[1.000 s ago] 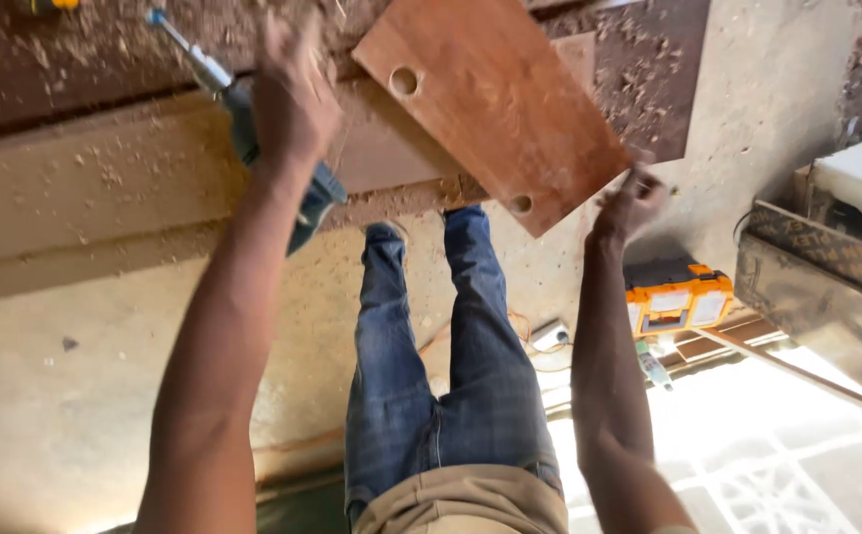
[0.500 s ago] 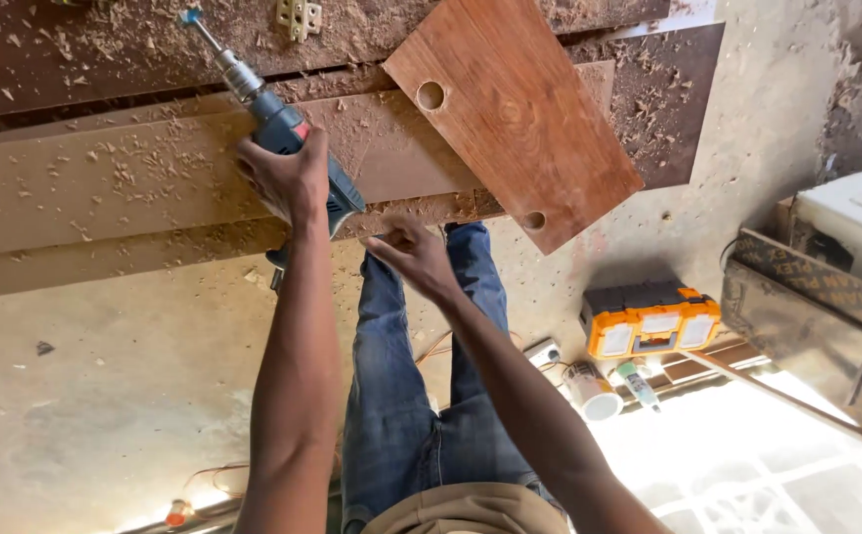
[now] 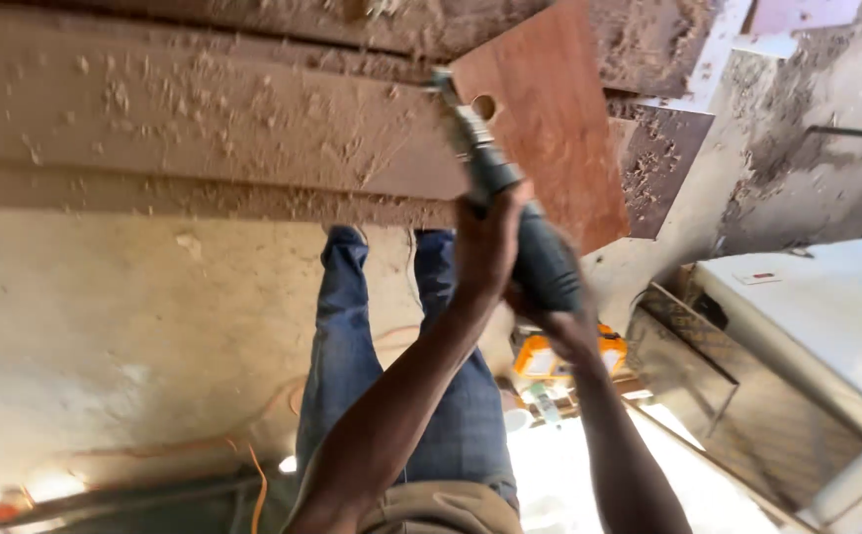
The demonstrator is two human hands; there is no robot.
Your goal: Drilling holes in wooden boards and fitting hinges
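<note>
A dark teal power drill [image 3: 542, 259] points up and to the left, its bit close to the round hole [image 3: 483, 106] in a reddish-brown board [image 3: 561, 148]. The board lies tilted on a long sawdust-covered wooden workbench [image 3: 204, 129]. My left hand [image 3: 485, 237] is wrapped around the drill's front body. My right hand [image 3: 571, 331] grips the drill from below at its handle end. Both arms reach forward over my legs in blue jeans [image 3: 352, 326].
An orange and yellow tool case [image 3: 550, 358] lies on the concrete floor [image 3: 105, 336] beyond my right arm. A patterned metal box [image 3: 747, 415] and a white cabinet top [image 3: 826, 307] stand at the right. An orange cable [image 3: 253, 465] runs along the floor at lower left.
My right hand left the bench edge and joined my left hand on the drill. The drill swung right toward the board's hole, and the view moved closer.
</note>
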